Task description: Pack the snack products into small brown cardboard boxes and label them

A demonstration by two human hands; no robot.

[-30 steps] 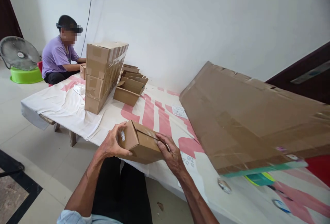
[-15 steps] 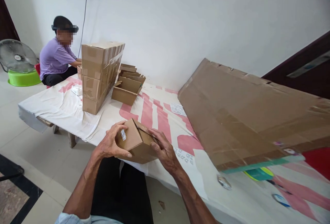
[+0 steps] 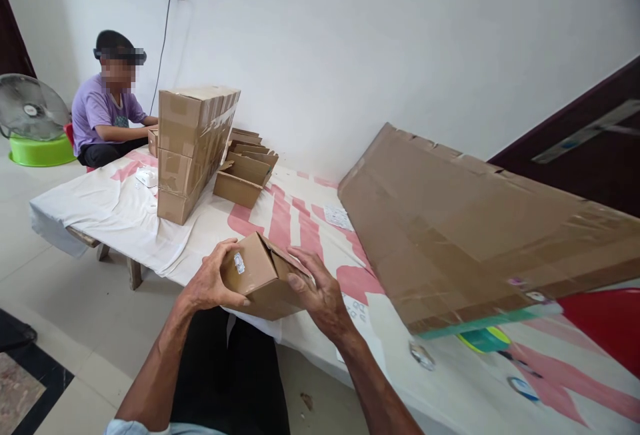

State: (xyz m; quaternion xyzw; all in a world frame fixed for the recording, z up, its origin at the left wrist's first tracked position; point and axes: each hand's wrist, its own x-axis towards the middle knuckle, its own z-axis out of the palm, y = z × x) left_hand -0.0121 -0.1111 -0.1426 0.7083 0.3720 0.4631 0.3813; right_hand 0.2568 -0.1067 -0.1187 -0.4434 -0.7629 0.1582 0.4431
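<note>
A small brown cardboard box [image 3: 255, 275] with a white label [image 3: 239, 263] on one face is held over my lap at the table's near edge. My left hand [image 3: 215, 281] grips its left end, thumb along the lower edge and fingers over the top. On the opposite side, my right hand [image 3: 317, 285] lies against the box, fingers along the flap edge and thumb on the near face. A narrow dark gap shows beside the flap. The box's underside and far side are hidden.
Stacked taped cartons [image 3: 180, 155] stand on the cloth-covered table [image 3: 200, 235], with open boxes [image 3: 240, 178] behind. A large cardboard sheet [image 3: 480, 228] leans at right. Tape rolls [image 3: 421, 356] lie near it. A person in purple [image 3: 103, 108] sits at far left, by a fan [image 3: 33, 108].
The view has shifted slightly right. My right hand's fingers have lifted a little over the flap side, while both hands keep the box. The seated person's head and arm have moved.
</note>
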